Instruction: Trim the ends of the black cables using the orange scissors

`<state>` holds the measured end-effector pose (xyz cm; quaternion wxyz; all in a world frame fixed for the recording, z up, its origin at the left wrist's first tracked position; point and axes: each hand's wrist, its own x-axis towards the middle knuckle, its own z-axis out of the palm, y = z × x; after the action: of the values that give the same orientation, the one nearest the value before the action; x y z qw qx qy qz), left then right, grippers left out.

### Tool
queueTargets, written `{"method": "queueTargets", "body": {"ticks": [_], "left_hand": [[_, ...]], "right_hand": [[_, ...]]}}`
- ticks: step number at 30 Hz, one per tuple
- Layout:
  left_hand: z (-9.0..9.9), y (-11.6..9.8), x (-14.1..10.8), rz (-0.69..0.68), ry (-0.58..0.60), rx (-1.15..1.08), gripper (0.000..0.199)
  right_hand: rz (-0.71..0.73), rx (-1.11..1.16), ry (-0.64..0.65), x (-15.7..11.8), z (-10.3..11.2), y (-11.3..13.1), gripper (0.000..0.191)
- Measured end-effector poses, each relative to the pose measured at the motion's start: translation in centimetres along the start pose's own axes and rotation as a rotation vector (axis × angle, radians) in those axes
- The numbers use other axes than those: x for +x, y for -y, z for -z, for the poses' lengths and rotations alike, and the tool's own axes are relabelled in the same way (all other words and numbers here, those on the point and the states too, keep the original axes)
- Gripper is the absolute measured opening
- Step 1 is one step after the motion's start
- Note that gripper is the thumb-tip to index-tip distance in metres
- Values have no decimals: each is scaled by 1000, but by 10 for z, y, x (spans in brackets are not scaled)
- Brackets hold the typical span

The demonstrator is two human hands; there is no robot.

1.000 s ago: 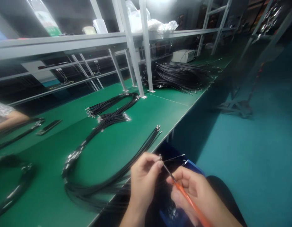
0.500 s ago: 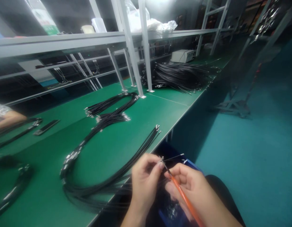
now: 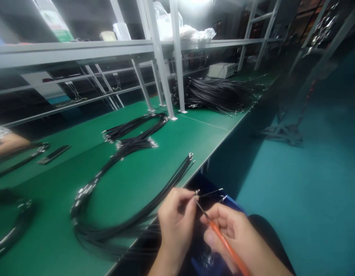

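Thumb and forefinger of my left hand (image 3: 177,220) are closed in a pinch on the end of a black cable, whose small metal connector (image 3: 197,191) peeks out above the fingertips. My right hand (image 3: 232,232) is closed around a slim screwdriver-like tool with an orange handle (image 3: 225,242). Its thin metal shaft points up and left, its tip at the left thumb and the connector. Just beyond the hands, a thin cable (image 3: 211,193) with a silvery end sticks out to the right. A bundle of black cables (image 3: 143,209) curves across the green table towards my left hand.
The green table (image 3: 168,168) has its edge beside my hands. A blue bin (image 3: 233,203) sits below them. A cable heap (image 3: 217,94) lies further back near the shelf posts (image 3: 163,76). At left are a phone-like dark object (image 3: 54,155) and another person's arm (image 3: 15,142).
The tool has tilted slightly and its tip sits a little lower against the left thumb. My right hand has shifted slightly. Both hands keep their hold.
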<state>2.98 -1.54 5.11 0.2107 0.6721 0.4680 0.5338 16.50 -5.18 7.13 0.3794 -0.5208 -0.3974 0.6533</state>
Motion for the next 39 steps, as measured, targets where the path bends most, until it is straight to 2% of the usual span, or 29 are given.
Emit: {"method": "queueTargets", "body": {"ticks": [5,8,9,11,13,15,17,19,22,27,32,35,39], "left_hand": [[-2,-1,-3,-121,-69,93,13],[-2,-1,-1,-104,-59,93,12],[-2,-1,0,-66,-40,71,10],[-1,-3,2,40,9,0,5],[-2,-6,3,123,55,-54,5],[-3,-9,3,127,73,-51,6],[-6,-13,0,83,65,-7,7],[-8,-14,-3,33,55,34,7],[-10,-12,-8,-31,60,76,8],[-11,-6,-9,-86,33,108,11],[-9,-7,-5,-77,23,89,10],[-7,-8,-3,-10,65,33,8],[-1,-6,3,301,180,-261,6]], "right_hand": [[-7,37,35,-1,2,3,14],[24,53,34,-6,2,1,16],[52,62,-6,-7,2,0,17],[160,77,-190,-8,2,1,21],[340,90,-414,-6,1,3,27],[507,94,-517,1,-1,8,34],[589,89,-493,10,-5,11,33],[598,92,-479,18,-9,12,26],[539,155,-422,26,-12,8,24],[396,422,-202,30,-11,-2,37],[340,548,-165,29,-8,-5,38],[350,554,-175,28,-4,-5,37],[372,540,-183,24,5,-4,32]]}}
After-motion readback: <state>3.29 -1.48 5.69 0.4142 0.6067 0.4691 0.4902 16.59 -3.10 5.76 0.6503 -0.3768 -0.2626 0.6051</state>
